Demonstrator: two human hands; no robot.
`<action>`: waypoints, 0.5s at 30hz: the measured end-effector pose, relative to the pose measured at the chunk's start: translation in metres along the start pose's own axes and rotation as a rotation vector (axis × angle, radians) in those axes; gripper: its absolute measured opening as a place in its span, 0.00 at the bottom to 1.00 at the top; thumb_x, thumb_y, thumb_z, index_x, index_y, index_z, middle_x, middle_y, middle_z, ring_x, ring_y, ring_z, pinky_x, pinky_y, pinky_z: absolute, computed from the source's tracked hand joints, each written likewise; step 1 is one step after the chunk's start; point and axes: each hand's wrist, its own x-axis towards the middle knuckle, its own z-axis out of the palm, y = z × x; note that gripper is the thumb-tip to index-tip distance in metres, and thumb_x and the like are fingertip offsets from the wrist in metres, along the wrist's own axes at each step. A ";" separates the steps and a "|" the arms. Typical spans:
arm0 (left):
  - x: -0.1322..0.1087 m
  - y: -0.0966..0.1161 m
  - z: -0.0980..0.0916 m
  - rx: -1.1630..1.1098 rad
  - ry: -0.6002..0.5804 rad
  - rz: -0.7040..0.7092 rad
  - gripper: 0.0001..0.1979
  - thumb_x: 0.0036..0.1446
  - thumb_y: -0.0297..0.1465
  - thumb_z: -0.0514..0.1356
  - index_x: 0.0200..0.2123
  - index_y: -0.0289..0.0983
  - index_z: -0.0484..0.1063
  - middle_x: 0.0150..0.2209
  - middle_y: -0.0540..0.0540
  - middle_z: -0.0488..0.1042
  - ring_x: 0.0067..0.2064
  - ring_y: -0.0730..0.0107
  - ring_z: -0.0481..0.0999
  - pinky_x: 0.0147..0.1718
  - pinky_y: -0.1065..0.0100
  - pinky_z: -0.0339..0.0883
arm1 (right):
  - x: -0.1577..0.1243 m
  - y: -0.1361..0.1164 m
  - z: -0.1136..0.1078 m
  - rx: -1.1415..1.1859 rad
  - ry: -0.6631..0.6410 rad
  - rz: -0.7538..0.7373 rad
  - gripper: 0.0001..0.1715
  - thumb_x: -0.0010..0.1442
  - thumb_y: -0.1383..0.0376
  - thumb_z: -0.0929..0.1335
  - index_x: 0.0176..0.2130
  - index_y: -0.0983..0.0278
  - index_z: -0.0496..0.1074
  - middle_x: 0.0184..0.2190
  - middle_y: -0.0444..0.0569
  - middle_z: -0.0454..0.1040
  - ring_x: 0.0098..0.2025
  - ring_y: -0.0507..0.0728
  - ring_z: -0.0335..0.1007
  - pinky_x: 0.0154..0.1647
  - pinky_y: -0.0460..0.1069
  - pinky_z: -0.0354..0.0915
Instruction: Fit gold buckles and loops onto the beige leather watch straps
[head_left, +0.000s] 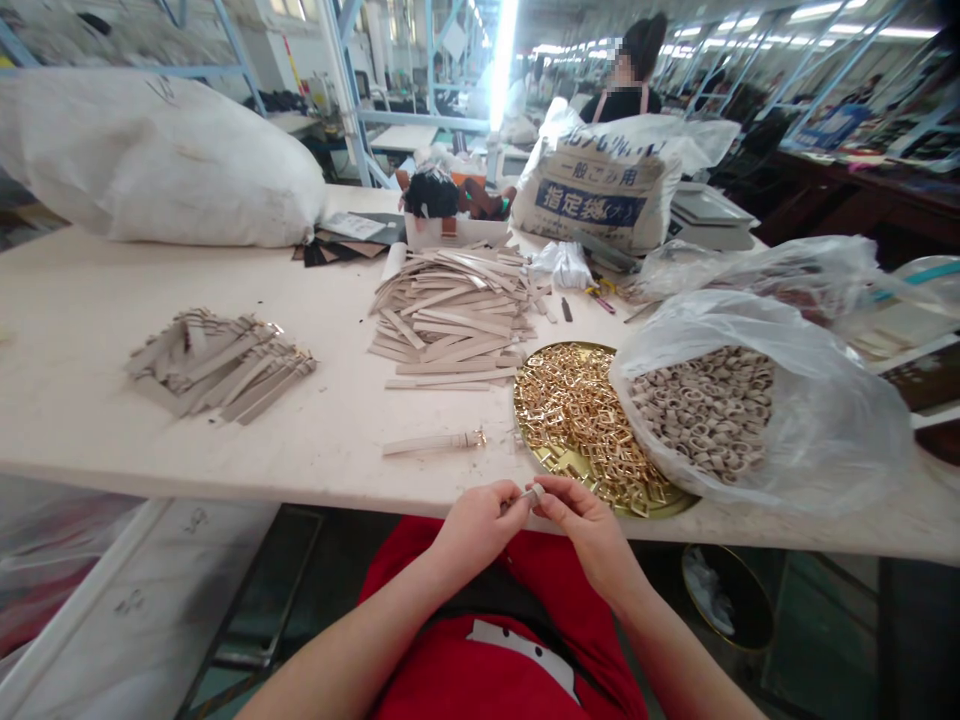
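Observation:
Both hands meet at the table's front edge, below the round tray. My left hand point(484, 515) is closed on a small grey-beige strap piece point(533, 494). The fingers of my right hand point(581, 515) pinch the same piece at its upper end; its lower part is hidden by the fingers. Beyond my left hand, a finished-looking strap point(431, 443) with a gold buckle lies flat on the table. Gold buckles point(574, 395) fill the round brass-coloured tray point(679, 503). An open plastic bag point(832, 420) beside it holds small beige loops point(705, 410).
Loose beige strips point(454, 310) are heaped mid-table point(337, 440). Buckled straps point(221, 365) lie piled at left. White sacks point(172, 160) and a printed bag point(592, 185) stand behind, near scissors point(602, 295). A person point(626, 75) is in the background.

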 end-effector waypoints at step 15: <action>-0.004 -0.002 0.008 -0.338 -0.024 0.006 0.12 0.55 0.27 0.48 0.44 0.36 0.58 0.28 0.51 0.72 0.28 0.74 0.69 0.30 0.72 0.60 | -0.009 0.001 0.015 0.269 -0.024 0.092 0.09 0.49 0.60 0.71 0.27 0.62 0.69 0.24 0.40 0.69 0.28 0.50 0.61 0.33 0.46 0.59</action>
